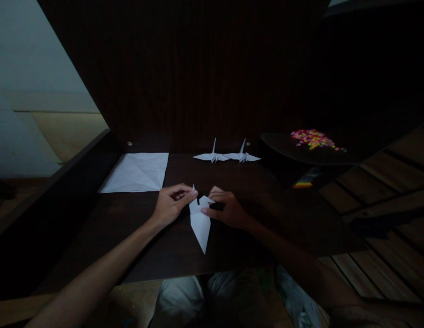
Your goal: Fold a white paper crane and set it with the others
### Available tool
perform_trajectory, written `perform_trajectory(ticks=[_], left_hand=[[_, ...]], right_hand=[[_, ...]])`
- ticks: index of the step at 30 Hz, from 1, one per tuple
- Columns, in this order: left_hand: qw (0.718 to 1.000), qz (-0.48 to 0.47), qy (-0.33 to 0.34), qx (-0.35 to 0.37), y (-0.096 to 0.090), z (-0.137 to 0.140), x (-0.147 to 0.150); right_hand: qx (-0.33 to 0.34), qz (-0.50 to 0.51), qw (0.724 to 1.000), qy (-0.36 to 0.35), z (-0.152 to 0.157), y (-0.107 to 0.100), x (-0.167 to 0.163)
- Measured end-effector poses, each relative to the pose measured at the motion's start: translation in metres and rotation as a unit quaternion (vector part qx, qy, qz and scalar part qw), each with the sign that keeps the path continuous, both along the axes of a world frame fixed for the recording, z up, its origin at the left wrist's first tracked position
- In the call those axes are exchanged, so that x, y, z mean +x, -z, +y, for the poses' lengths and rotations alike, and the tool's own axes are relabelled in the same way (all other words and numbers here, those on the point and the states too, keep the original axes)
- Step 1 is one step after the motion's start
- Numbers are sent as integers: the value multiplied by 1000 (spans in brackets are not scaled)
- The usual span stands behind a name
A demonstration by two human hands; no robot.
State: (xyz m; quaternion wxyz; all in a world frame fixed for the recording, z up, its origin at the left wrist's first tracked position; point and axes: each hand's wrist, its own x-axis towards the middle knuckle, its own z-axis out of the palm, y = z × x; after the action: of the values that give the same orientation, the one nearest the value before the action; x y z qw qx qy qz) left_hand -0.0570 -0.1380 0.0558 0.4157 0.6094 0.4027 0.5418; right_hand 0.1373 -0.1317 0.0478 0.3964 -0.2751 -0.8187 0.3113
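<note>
A partly folded white origami paper (pixel 201 225) is held between my hands above the dark desk, its long point toward me and two narrower flaps at its far end. My left hand (pixel 172 202) pinches the left flap between thumb and fingers, with a thin tip sticking up past the thumb. On the other side, my right hand (pixel 228 207) grips the paper's right edge, thumb on top and fingers behind, beside a flap bent out to the right. Behind the hands, two finished paper cranes (pixel 214 157) stand side by side, wings touching or overlapping.
A creased white paper sheet (pixel 136 172) lies flat at the desk's back left. A dark shelf (pixel 283 148) at the right carries a pile of small colourful pieces (pixel 314 139). A raised side panel (pixel 61 182) bounds the left, and an upright back panel (pixel 184 77) the far side.
</note>
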Motion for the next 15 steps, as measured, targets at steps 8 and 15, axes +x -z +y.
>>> perform_trajectory(ticks=[8,15], left_hand=[[1000,-16,6,15,1,1,-3],[1000,-14,16,19,1,1,-3]], right_hand=[[33,-5,999,3,1,5,-1],[51,-17,999,6,0,5,-1]])
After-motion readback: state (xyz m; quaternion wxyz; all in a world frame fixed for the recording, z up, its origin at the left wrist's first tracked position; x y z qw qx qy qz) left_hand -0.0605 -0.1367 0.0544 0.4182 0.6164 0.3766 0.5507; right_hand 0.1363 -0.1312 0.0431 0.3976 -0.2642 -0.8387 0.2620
